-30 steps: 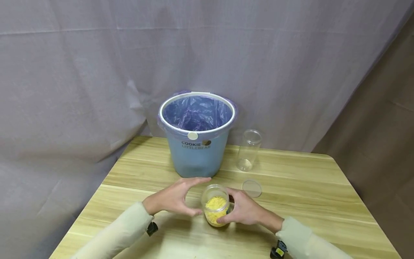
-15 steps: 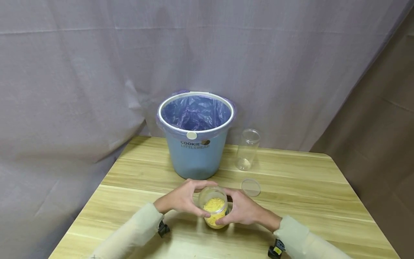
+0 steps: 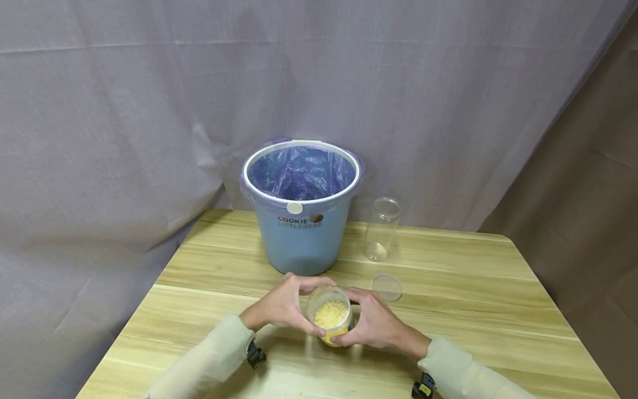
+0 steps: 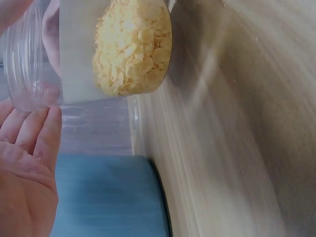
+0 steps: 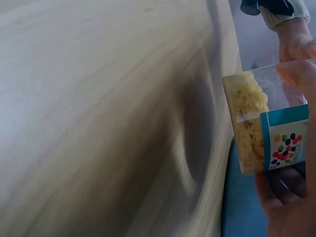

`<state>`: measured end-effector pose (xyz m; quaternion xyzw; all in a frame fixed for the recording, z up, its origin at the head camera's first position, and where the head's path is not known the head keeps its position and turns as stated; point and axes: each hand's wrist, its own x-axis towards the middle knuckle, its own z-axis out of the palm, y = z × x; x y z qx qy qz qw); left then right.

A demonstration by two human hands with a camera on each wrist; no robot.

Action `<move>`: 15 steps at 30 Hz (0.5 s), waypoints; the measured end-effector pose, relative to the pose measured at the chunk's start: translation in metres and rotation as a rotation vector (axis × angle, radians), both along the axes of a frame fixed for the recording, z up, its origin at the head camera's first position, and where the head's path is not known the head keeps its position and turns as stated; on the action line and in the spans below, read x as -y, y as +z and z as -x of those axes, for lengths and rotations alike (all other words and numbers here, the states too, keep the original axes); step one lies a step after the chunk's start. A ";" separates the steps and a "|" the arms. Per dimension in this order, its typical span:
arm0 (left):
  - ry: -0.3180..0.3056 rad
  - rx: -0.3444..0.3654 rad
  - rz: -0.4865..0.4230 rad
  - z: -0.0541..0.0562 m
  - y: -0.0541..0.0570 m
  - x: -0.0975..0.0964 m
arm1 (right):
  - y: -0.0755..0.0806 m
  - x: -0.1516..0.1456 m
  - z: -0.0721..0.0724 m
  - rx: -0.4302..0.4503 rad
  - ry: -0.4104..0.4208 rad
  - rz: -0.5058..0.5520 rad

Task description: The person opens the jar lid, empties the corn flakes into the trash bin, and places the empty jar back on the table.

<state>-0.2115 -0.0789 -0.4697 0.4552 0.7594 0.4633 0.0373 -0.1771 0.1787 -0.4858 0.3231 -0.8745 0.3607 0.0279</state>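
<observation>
Both hands hold a clear plastic jar [image 3: 332, 317] partly filled with pale yellow flakes, its mouth uncovered and facing up. My left hand [image 3: 285, 306] grips the upper part from the left, thumb in front and fingers behind. My right hand [image 3: 377, 323] holds it from the right, lower down. In the left wrist view, the flakes [image 4: 133, 49] sit in the bottom of the jar, and the left fingers [image 4: 47, 131] lie along its rim. A teal-edged label [image 5: 286, 143] with printed coloured dots shows in the right wrist view. The jar is raised just over the table.
Behind the hands stands a blue bucket [image 3: 304, 246] with a white rim and purple liner. To its right is a tall clear container [image 3: 381, 230]. A clear round lid [image 3: 386, 287] lies flat on the wooden table [image 3: 463, 288]. A grey curtain [image 3: 423, 111] hangs behind.
My left hand has moved right from beside the jar and taken hold of it. The right hand has kept its grip, and the jar has shifted slightly left and lifted.
</observation>
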 end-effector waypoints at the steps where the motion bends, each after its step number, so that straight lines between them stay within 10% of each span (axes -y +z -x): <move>1: 0.002 -0.005 -0.001 0.001 0.000 0.000 | 0.000 0.000 0.000 -0.004 -0.006 0.004; 15: 0.371 0.014 0.015 -0.004 0.009 -0.010 | 0.007 0.013 0.014 0.024 -0.250 0.040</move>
